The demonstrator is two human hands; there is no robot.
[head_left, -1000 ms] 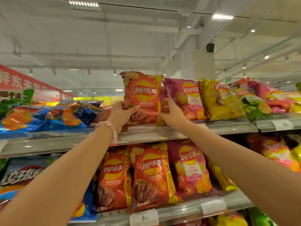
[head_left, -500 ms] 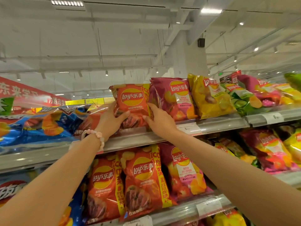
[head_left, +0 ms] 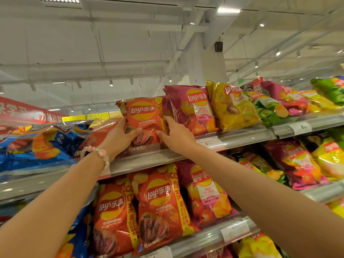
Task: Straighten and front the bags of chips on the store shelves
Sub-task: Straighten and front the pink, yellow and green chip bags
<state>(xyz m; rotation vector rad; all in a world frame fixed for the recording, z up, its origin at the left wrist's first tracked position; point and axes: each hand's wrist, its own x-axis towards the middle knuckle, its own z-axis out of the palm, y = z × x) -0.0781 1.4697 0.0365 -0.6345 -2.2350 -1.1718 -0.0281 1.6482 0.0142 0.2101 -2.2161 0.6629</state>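
Note:
A red-orange Lay's bag (head_left: 143,118) stands upright at the front of the top shelf (head_left: 242,135). My left hand (head_left: 119,136) grips its lower left side, thumb across the front. On the bag's lower right edge, my right hand (head_left: 175,135) holds it with fingers curled behind. A second red bag (head_left: 100,131) leans flat just left of it, partly behind my left hand. To the right stand a magenta Lay's bag (head_left: 191,108) and a yellow Lay's bag (head_left: 230,107).
Blue chip bags (head_left: 41,144) lie tilted on the top shelf at left. The lower shelf (head_left: 210,237) carries two red Lay's bags (head_left: 160,205), a magenta one and further mixed bags to the right. Green and pink bags (head_left: 290,97) fill the top shelf's far right.
The red bag, held by both hands, has come down from a raised position and now sits lower on the top shelf beside the magenta bag. My view shifted left and up.

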